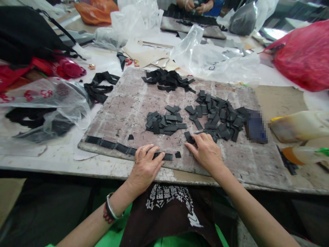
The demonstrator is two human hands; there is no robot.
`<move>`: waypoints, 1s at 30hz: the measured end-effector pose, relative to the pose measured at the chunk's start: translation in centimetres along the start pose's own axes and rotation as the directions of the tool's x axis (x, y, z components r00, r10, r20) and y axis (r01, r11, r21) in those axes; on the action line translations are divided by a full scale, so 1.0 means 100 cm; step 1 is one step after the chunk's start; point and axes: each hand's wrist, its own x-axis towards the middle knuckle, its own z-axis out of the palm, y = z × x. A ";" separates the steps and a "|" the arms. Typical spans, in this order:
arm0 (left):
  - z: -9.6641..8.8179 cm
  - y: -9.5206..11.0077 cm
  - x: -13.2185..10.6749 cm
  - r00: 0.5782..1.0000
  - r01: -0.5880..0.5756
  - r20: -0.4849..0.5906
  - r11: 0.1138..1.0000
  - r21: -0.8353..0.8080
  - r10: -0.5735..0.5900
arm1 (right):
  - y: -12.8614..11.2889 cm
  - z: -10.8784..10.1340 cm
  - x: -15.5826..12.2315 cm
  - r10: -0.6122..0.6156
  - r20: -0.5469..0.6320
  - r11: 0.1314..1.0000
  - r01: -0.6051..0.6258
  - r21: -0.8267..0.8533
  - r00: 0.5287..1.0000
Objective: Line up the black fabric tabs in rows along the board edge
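Cluttered desk (59, 164) in front of you, worn brown board (123, 103) lying on it, plastic bags all around. Your left hand (147, 161) is on the board's near edge, fingers bent down over a row of black pieces (108, 144) laid end to end along that edge, from the board's near left corner toward its middle; can't tell if it pinches anything. Your right hand (205, 147) is on the near half of the board, thumb and index narrowly apart at a black piece (189, 137); can't tell if they grip it. Just beyond the right hand, on the board's right half, sits a big pile of black pieces (218, 113); a smaller pile (166, 121) lies mid-board. Tangled black strips (167, 80) at the board's far edge. Two small dark scraps (178, 154) near the row on the board, one beyond it, one by its right end. Pixelated dark blue item (257, 127) at the board's right side. Right of the board, two bottles (303, 156) lying down. Beyond the board, clear bag (216, 63) and a co-worker's hands (196, 7); far right of it, pink bag (305, 56); far left, black bag (28, 34).
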 end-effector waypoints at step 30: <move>0.006 -0.003 -0.007 0.994 -0.104 -0.047 0.990 -0.095 0.100 | -0.019 -0.018 -0.021 -0.227 0.243 0.940 0.147 0.307 0.943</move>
